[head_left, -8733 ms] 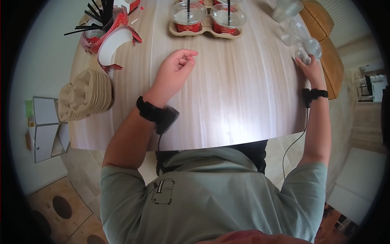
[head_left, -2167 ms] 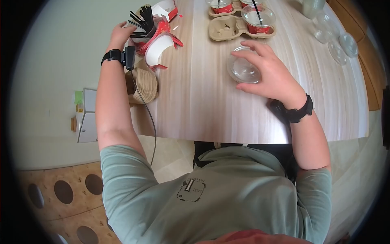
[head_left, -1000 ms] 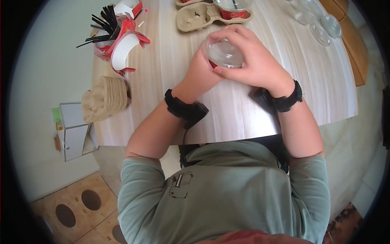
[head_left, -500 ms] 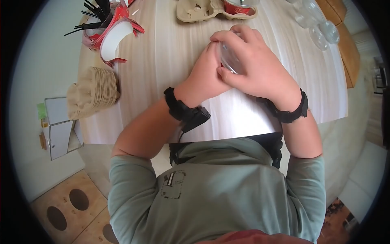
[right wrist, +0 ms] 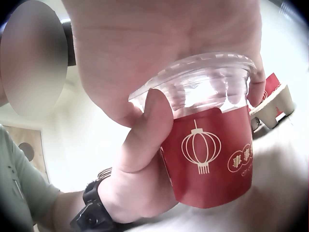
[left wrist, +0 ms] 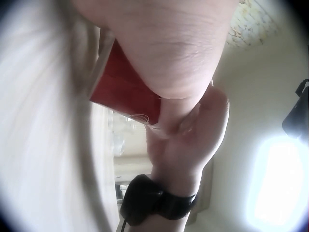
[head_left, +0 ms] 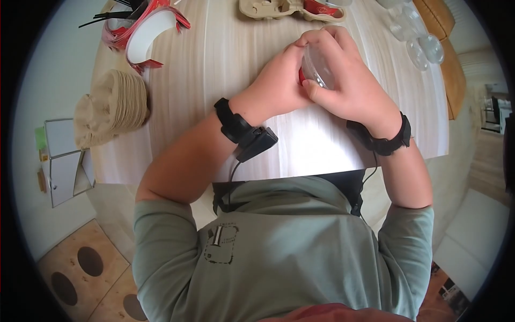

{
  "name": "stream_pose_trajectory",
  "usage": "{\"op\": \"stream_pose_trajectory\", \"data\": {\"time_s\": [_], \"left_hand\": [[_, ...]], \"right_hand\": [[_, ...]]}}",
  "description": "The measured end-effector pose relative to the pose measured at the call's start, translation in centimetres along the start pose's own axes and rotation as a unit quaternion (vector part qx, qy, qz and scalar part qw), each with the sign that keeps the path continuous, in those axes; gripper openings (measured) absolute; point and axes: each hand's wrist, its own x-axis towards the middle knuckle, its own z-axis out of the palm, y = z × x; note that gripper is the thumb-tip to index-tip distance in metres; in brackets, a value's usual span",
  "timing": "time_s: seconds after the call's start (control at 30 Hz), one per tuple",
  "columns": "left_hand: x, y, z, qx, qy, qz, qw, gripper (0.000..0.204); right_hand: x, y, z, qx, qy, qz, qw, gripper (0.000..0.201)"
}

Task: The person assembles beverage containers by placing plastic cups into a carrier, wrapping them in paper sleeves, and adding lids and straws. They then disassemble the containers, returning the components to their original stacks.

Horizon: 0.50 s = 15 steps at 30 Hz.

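Both hands are on a clear plastic cup in a red paper sleeve (right wrist: 207, 159) printed with a lantern. My left hand (head_left: 279, 83) grips the sleeved cup from the left, its thumb near the rim in the right wrist view. From above and the right, my right hand (head_left: 357, 83) holds the clear lid (right wrist: 193, 70) with fingers and thumb round its edge. The lid sits at the cup's top, and in the head view the cup leans. Most of the sleeve is hidden by the hands there.
A cardboard carrier (head_left: 263, 9) with a red cup (head_left: 322, 9) stands at the far side. On the left are stacked carriers (head_left: 120, 104), red-and-white paper sleeves (head_left: 147, 40) and black straws (head_left: 120, 15). Clear lids (head_left: 426, 51) lie at the right edge.
The right hand was at the lids earlier. A front cup has left the carrier; the left hand has come from the straws to the cup. Over the last second the cup has tilted between both hands.
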Motion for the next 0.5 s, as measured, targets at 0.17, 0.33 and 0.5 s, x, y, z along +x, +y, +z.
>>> {"op": "stream_pose_trajectory", "data": {"time_s": [0.17,0.33,0.5], "left_hand": [[0.2,1.8,-0.7,0.071,-0.006,0.013,0.997,0.073],[-0.3,2.0,-0.4,0.198,0.049,0.041,0.978,0.074],[-0.6,3.5,-0.1,0.257,0.095,0.064,0.96,0.072]], "right_hand": [[-0.2,0.7,1.2,-0.002,0.039,-0.002,0.999,0.059],[-0.3,-0.8,1.4,-0.004,0.038,0.091,0.995,0.06],[-0.1,-2.4,1.4,-0.018,0.043,0.148,0.988,0.063]]}}
